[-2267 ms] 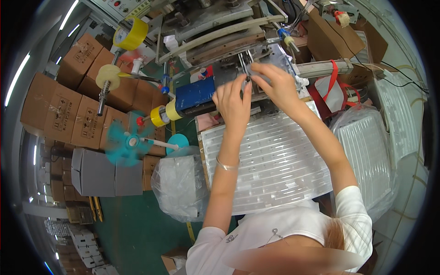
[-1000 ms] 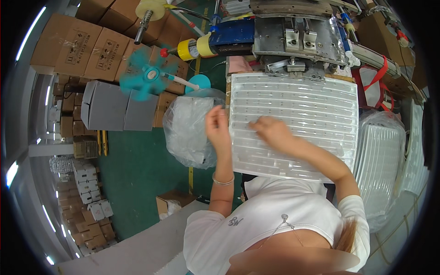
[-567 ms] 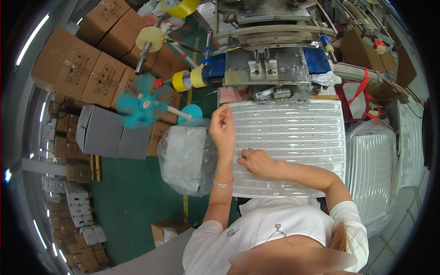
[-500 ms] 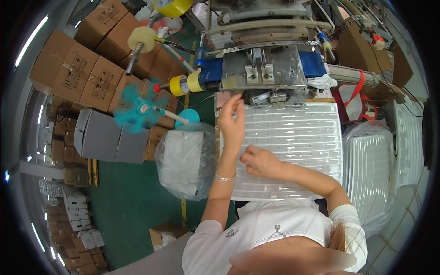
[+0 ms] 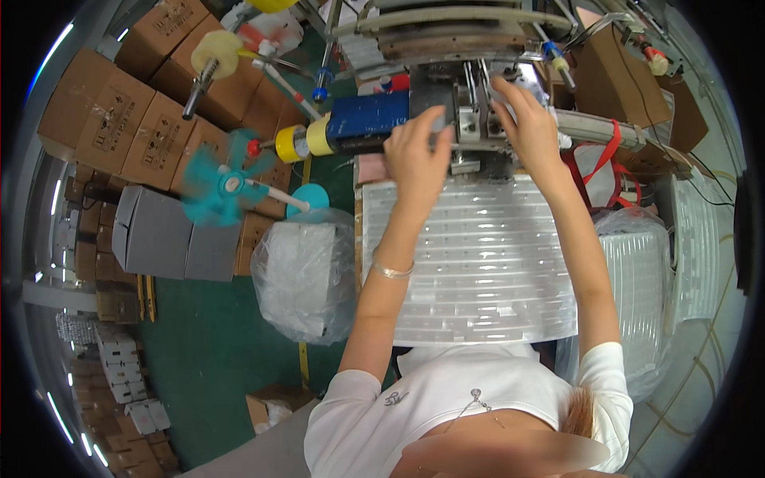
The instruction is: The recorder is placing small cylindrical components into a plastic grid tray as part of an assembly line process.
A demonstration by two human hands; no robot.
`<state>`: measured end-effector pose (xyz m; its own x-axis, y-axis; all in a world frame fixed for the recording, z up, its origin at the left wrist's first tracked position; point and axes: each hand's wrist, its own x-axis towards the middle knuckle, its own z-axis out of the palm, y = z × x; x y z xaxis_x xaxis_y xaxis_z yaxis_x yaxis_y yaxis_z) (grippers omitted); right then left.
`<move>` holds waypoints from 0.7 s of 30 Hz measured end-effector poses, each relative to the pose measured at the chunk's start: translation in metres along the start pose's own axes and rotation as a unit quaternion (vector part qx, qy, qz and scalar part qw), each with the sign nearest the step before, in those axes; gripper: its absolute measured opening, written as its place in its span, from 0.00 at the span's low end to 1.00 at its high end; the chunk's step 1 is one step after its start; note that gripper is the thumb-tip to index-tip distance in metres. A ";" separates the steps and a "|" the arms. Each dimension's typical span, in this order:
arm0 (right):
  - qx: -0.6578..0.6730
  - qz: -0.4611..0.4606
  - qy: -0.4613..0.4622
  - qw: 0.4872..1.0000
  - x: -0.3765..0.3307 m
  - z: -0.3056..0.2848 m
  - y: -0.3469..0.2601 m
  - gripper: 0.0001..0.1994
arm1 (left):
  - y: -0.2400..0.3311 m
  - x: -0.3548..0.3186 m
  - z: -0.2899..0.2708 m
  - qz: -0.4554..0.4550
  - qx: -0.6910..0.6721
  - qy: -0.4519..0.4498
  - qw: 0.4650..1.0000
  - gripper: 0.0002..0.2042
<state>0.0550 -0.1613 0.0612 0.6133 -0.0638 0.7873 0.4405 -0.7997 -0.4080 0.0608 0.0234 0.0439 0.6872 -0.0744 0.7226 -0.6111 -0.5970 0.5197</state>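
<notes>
My left hand (image 5: 418, 155) is open, thumb and fingers apart, at the left side of the machine's metal fixture (image 5: 468, 123). My right hand (image 5: 532, 131) reaches to the right side of that fixture, its fingers also apart; no object shows in it. Whether the fingertips touch the metal is hard to tell. Left of the fixture sits a blue block (image 5: 370, 119). Below both hands lies a white ribbed tray (image 5: 478, 263) with rows of small pieces, covered by clear film.
A turquoise fan (image 5: 231, 185) spins at the left, near stacked cartons (image 5: 111, 123) and grey boxes (image 5: 155, 235). A plastic-wrapped bundle (image 5: 307, 275) stands left of the tray. More ribbed trays (image 5: 633, 291) stand at the right, below a red-strapped bag (image 5: 598, 179).
Both hands have moved; my right hand went from above the tray up to the fixture's right side, and my left hand opened beside it. More of the blue block shows.
</notes>
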 end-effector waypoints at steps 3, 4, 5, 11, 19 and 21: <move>-0.134 -0.026 -0.078 0.988 0.014 0.028 0.014 0.09 | -0.017 -0.038 -0.052 -0.224 -0.171 -0.016 0.959 0.12; -0.155 -0.036 -0.071 0.985 0.014 0.035 0.024 0.09 | -0.023 -0.050 -0.070 -0.276 -0.200 0.009 0.940 0.11; -0.136 -0.041 -0.046 0.989 0.016 0.039 0.028 0.09 | -0.032 -0.062 -0.085 -0.324 -0.230 0.035 0.917 0.11; -0.107 -0.083 0.091 0.987 0.005 0.026 0.007 0.11 | -0.056 -0.125 -0.132 -0.409 -0.204 0.114 0.882 0.11; 0.240 -0.015 -0.369 0.898 -0.171 0.034 -0.144 0.19 | -0.056 -0.143 -0.137 -0.442 -0.259 0.136 0.848 0.11; 0.209 -0.107 -0.430 0.872 -0.209 0.043 -0.165 0.20 | -0.050 -0.134 -0.131 -0.409 -0.298 0.140 0.851 0.11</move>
<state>-0.1178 0.0102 -0.0561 0.6728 0.6754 0.3020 0.6957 -0.4387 -0.5687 -0.0518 0.1680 -0.0189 0.9086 0.4152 0.0450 -0.1214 0.1596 0.9797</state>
